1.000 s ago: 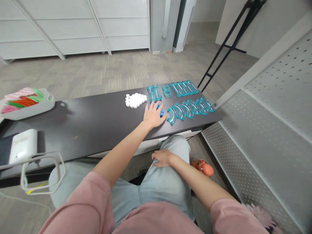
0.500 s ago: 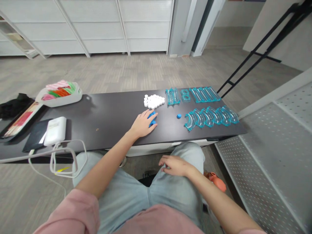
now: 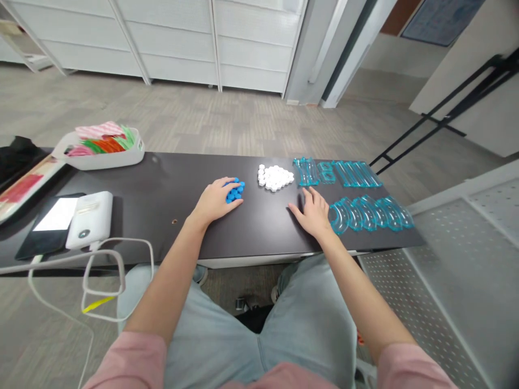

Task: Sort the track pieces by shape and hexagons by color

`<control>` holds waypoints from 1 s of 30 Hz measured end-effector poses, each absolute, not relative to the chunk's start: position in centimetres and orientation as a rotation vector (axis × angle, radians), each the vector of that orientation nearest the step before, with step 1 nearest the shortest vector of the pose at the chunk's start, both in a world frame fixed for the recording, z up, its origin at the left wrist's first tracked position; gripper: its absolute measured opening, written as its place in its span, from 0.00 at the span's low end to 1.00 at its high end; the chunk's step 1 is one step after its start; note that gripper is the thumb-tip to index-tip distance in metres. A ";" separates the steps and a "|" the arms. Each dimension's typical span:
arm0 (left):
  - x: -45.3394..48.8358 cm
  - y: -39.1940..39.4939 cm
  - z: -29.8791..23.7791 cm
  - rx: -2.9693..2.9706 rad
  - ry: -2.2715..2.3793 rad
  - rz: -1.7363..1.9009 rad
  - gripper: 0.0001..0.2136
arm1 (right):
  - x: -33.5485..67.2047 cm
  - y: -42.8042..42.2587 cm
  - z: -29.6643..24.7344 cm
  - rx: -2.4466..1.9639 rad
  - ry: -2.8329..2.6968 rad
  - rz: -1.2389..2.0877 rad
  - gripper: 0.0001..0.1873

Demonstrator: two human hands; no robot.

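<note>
My left hand [image 3: 214, 204] rests on the dark table with fingers apart, curved against the left side of a cluster of small blue pieces [image 3: 235, 192]. Its thumb and fingertips touch the cluster's edges. My right hand [image 3: 314, 213] is low over the table, thumb and fingers spread, just left of a row of clear teal curved tracks [image 3: 367, 213]. Nothing shows between its fingers; what lies under the palm is hidden. Between and beyond the hands is a flat group of small white pieces [image 3: 276, 178].
Teal straight tracks [image 3: 357, 174], shorter teal pieces [image 3: 307, 172] and small teal frames [image 3: 326, 173] lie at the back right. On the left are a white power bank [image 3: 90, 219] with cables, a phone [image 3: 52, 221] and a white basket [image 3: 121, 158] of colourful items.
My right hand has risen from my lap to the table, where a lone blue piece seen earlier is out of sight. My left hand and the blue cluster have moved left.
</note>
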State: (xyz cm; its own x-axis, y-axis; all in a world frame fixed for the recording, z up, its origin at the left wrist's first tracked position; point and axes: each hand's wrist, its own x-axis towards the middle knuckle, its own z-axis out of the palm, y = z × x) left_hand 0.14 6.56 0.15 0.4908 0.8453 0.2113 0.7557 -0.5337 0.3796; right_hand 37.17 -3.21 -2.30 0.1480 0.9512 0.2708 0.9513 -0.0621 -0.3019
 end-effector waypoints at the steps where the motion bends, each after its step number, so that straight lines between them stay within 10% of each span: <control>1: 0.1 6.7 0.1 2.489 1.372 0.561 0.28 | 37.1 -3.0 -2.8 -2.026 -1.836 0.027 0.43; 18: -2.2 3.5 -0.1 2.350 1.618 0.485 0.44 | 30.1 8.1 -1.8 -1.876 -1.985 0.126 0.36; 30: -0.9 4.0 0.2 2.382 1.494 0.564 0.27 | 26.9 4.6 -1.0 -1.516 -2.152 0.291 0.25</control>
State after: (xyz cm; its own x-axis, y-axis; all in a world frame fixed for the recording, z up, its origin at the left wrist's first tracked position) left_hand -0.87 4.01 0.17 0.3915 0.9025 0.1794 0.7960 -0.4300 0.4260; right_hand 26.88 4.60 -0.97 -0.2649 0.9268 0.2661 0.8227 0.3612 -0.4390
